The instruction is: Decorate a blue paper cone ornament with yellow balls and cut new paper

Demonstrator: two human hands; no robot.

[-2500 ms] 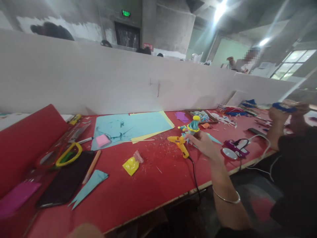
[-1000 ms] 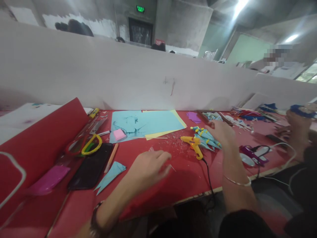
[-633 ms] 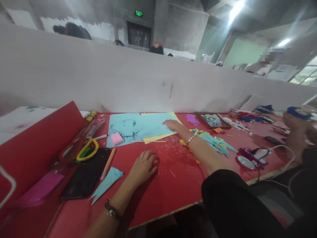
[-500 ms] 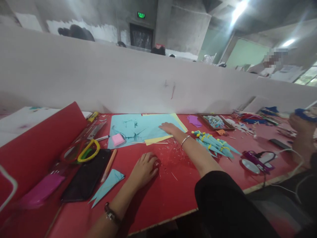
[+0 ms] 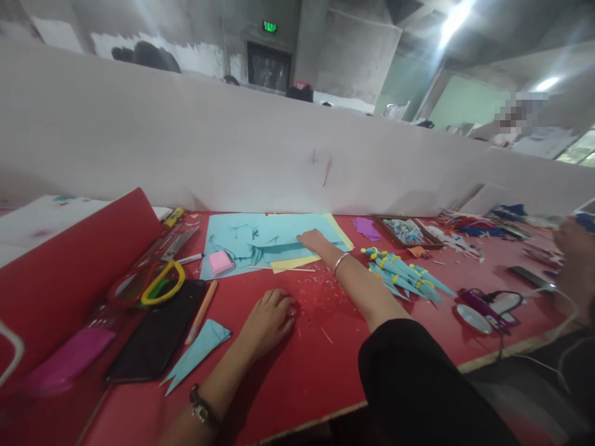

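My right hand reaches over a stack of light blue paper, its fingers closed on the near edge of a blue sheet that is slightly raised. My left hand rests on the red table, fingers curled; a small clear, shiny thing shows at its fingertips, too small to name. Left of that hand lies a folded light blue paper piece with two pointed tails. A pink block sits on the blue paper's left corner. Yellow paper shows beneath the stack.
Yellow-handled scissors, a black phone and an orange stick lie at left. At right are blue folded pieces with yellow bands, a tray of scraps and a purple device. Another person's hand is far right.
My right hand has closed on the blue sheet's near edge, which now lifts a little. My left hand stays on the table. The view has shifted slightly.
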